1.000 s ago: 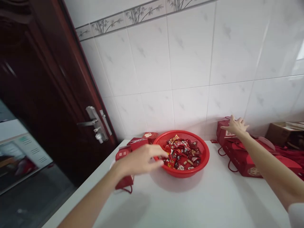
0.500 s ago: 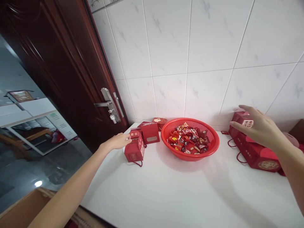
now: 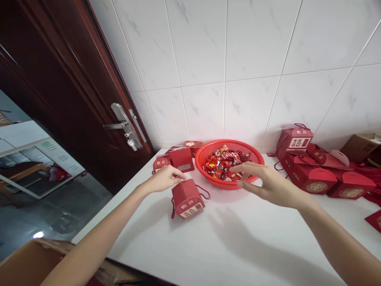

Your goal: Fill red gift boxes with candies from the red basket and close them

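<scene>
the left hand (image 3: 163,178), fingers clamped on one edge of the red double-happiness gift box (image 3: 187,196) near the plastic colander (image 3: 214,182), might let it tip, gripping so little; the right hand's (image 3: 272,184) fingers hang apart.

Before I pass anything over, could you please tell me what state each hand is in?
Left hand: closed on the nearest red box.
Right hand: open, holding nothing.

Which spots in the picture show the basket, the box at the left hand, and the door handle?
Basket (image 3: 218,184): head view, on the front of its rim.
Box (image 3: 190,191): head view, on its red panel.
Door handle (image 3: 115,126): head view, on its lever.
</scene>
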Tool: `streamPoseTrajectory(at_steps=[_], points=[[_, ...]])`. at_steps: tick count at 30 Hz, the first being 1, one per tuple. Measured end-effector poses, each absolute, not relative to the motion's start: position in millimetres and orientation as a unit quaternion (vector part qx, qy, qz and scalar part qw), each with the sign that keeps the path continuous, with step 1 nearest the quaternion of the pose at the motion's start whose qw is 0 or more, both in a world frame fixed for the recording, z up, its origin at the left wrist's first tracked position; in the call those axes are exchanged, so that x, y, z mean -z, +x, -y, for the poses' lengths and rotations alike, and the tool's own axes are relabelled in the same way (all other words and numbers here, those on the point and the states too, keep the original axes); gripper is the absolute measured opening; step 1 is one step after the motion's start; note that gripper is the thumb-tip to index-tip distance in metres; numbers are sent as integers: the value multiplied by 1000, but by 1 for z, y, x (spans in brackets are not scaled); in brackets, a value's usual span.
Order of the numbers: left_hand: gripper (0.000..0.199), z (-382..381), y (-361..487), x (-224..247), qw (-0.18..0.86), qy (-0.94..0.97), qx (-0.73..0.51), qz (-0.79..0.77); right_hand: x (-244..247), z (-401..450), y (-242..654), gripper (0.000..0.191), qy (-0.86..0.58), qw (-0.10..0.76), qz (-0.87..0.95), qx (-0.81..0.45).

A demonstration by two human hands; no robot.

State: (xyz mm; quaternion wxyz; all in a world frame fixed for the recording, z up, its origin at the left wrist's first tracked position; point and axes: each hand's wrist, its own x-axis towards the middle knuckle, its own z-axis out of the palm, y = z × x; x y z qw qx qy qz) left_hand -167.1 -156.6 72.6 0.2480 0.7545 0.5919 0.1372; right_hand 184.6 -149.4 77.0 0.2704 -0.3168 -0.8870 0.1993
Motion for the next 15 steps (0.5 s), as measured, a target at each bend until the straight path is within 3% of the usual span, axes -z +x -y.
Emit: streamPoseTrajectory(at_steps=[8,12,15], points=[[46,165,-72,-61,268,881,-145,-363,-50,160,133,19,-195,24,944,-266],[43,154,-56,-45,224,892,-146,-365,-41,161,134,9,-234,1,945,-228],[35,150,-50,-36,208,891,-146,-377,-41,164,140,13,-279,-15,941,-190]])
